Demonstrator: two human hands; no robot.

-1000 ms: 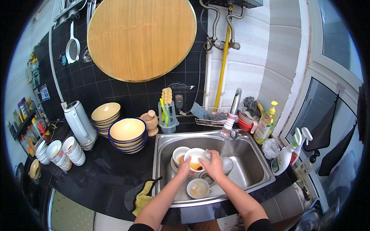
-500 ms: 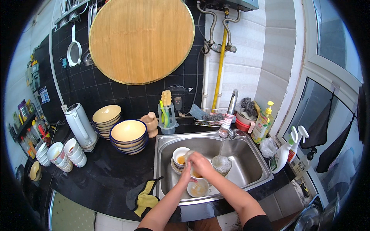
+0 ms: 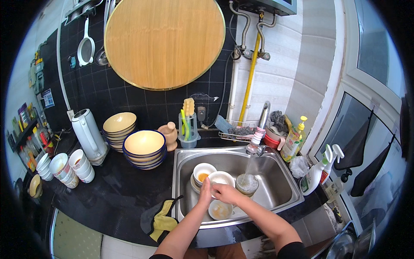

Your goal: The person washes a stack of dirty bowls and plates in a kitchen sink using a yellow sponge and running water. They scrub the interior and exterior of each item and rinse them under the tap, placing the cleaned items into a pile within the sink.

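Note:
Over the left part of the steel sink (image 3: pixel 282 206), both my hands are at a white bowl (image 3: pixel 222 178) tilted with its inside showing. My left hand (image 3: pixel 205 192) grips its left side, fingers pointing up. My right hand (image 3: pixel 226 193) is closed at its near rim, the fingertips partly hidden. Behind the left hand stands another white bowl (image 3: pixel 203 170) with orange-brown residue, on a stack. Below my hands lies a white bowl with food remains (image 3: pixel 220 210). Water from the tap (image 3: pixel 252 149) runs into a foamy glass-like bowl (image 3: pixel 247 183) on the right.
Left of the sink stand blue-rimmed bowls (image 3: pixel 144 144), more cream bowls (image 3: pixel 119 123), a kettle (image 3: pixel 88 134) and stacked white cups (image 3: pixel 82 164). A yellow-and-grey cloth (image 3: pixel 163 219) hangs by the front edge. Spray bottles (image 3: pixel 315 175) and a dish soap bottle (image 3: pixel 294 140) line the right side.
My right hand has moved down and slightly right, off the left hand's fingers. The white bowl, mostly hidden under my hands before, now shows its inside above them. The view has shifted slightly.

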